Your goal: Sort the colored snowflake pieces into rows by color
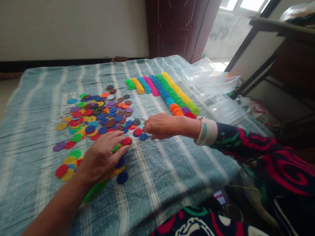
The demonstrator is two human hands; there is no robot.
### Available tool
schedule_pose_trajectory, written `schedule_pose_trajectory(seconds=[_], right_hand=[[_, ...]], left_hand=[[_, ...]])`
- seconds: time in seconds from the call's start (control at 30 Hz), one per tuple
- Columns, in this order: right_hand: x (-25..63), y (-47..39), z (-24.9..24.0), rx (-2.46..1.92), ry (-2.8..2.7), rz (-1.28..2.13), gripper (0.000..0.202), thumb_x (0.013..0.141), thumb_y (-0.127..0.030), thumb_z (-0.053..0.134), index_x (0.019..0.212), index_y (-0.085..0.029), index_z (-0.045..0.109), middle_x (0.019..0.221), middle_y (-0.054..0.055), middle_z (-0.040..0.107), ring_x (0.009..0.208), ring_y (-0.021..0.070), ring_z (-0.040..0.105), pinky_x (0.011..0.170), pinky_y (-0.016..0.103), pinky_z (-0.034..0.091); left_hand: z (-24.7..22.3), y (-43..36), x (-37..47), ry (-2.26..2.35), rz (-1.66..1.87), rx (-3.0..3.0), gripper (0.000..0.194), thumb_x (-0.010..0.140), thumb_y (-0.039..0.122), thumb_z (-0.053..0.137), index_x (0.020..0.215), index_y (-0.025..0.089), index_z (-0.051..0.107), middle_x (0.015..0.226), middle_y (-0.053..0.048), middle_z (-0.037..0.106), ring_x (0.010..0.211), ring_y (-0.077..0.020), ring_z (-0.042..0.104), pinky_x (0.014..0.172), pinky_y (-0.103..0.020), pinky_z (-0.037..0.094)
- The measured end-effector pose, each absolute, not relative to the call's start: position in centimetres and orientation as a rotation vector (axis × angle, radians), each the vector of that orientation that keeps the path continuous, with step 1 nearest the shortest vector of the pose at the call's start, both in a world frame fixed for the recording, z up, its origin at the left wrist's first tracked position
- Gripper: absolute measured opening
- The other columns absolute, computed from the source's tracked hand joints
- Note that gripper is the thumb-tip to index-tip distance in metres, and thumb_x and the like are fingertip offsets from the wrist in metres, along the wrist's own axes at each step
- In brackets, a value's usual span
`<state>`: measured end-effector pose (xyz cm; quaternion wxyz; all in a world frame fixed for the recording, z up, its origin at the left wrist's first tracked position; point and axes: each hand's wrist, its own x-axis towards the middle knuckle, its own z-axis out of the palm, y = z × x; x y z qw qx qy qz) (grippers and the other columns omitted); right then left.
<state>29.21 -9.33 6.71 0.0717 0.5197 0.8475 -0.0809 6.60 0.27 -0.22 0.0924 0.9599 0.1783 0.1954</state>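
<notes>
Many flower-edged plastic discs in mixed colours lie in a loose pile (93, 113) on the left of the striped cloth. My left hand (104, 154) rests over the near part of this pile, thumb and fingers apart, with a red disc (126, 141) between their tips. To its right, my right hand (161, 126) hangs low over the cloth with its fingers curled closed. What those fingers hold, if anything, is hidden. Beside them lie a red disc (138, 131) and a blue disc (143, 136). A dark blue disc (122, 177) sits nearer me.
Rows of overlapping discs sorted by colour, such as a yellow row (176, 87) and a green row (169, 90), lie beyond my right hand. Clear plastic boxes (216, 82) and a clear lid (225, 109) stand at the right edge of the striped cloth (157, 177).
</notes>
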Motion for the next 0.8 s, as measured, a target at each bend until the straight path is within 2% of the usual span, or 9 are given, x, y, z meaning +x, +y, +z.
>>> schedule_pose_trajectory(seconds=[0.1,0.3,0.5,0.8], right_hand=[[29.1,-10.3,5.6,1.567,2.530,-0.258,0.015,0.085,-0.013,0.058,0.100,-0.013,0.062,0.100,0.011,0.064,0.087,0.0169,0.058,0.071,0.028,0.041],[29.2,-11.1,4.7,1.591,2.511,-0.261,0.014,0.085,-0.011,0.056,0.098,-0.013,0.061,0.101,0.010,0.063,0.087,0.0163,0.058,0.072,0.028,0.041],[28.7,-10.8,4.7,1.609,2.523,-0.230,0.017,0.086,-0.009,0.053,0.099,-0.014,0.061,0.097,0.010,0.064,0.087,0.0171,0.058,0.072,0.029,0.041],[27.6,-9.8,4.9,1.609,2.549,-0.212,0.019,0.090,-0.009,0.046,0.099,-0.014,0.063,0.090,0.008,0.066,0.084,0.0173,0.060,0.071,0.029,0.040]], left_hand=[[-0.7,-0.8,6.0,0.488,0.531,2.893,0.040,0.087,0.044,0.046,0.101,0.012,0.067,0.111,-0.016,0.068,0.110,-0.0267,0.059,0.099,-0.042,0.044],[-1.3,-2.0,5.1,0.549,0.397,2.958,0.039,0.088,0.045,0.045,0.103,0.015,0.066,0.127,-0.016,0.060,0.121,-0.0287,0.052,0.102,-0.046,0.041],[-1.9,-2.1,5.1,0.547,0.486,3.028,0.038,0.091,0.038,0.043,0.103,0.010,0.065,0.123,-0.018,0.061,0.119,-0.0281,0.053,0.102,-0.043,0.041],[-2.1,-1.7,4.9,0.646,0.555,3.103,0.037,0.091,0.034,0.040,0.100,0.010,0.067,0.117,-0.019,0.065,0.114,-0.0307,0.055,0.096,-0.044,0.043]])
